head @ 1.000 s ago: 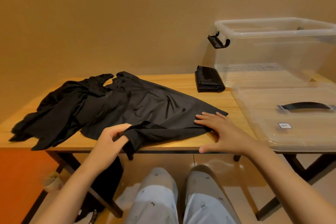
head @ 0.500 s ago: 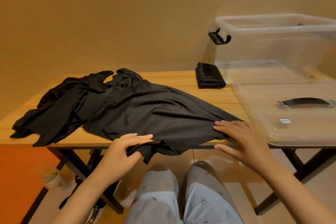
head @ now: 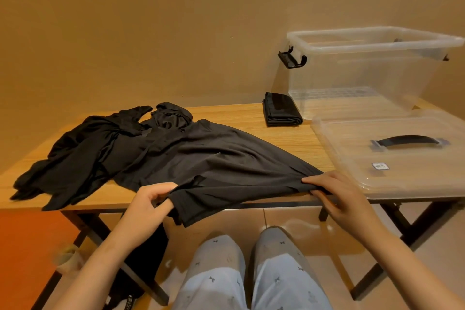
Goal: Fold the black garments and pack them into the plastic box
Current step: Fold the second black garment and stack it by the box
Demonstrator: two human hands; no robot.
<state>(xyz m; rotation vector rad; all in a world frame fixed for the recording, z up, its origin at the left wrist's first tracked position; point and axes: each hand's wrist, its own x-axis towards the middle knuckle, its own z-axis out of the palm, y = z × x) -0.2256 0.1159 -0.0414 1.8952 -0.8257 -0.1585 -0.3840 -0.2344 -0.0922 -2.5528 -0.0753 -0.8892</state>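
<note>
A black garment (head: 221, 161) lies spread across the wooden table (head: 289, 141), its lower edge hanging over the front. My left hand (head: 148, 205) pinches that hanging edge at the left. At the garment's right corner, by the table's front edge, my right hand (head: 337, 196) grips the cloth. More black clothes (head: 83, 151) lie crumpled at the left. One folded black garment (head: 281, 112) sits next to the clear plastic box (head: 364, 75), which stands open at the back right with nothing inside.
The box's clear lid (head: 392, 158) with a black handle lies flat at the right front, close to my right hand. A plain wall runs behind the table. My knees are below the table's front edge, and a dark bag sits on the floor at the left.
Both hands drew the garment toward the front edge and to the right. My right hand went from lying flat on the cloth to gripping its corner. The left keeps hold of the hem.
</note>
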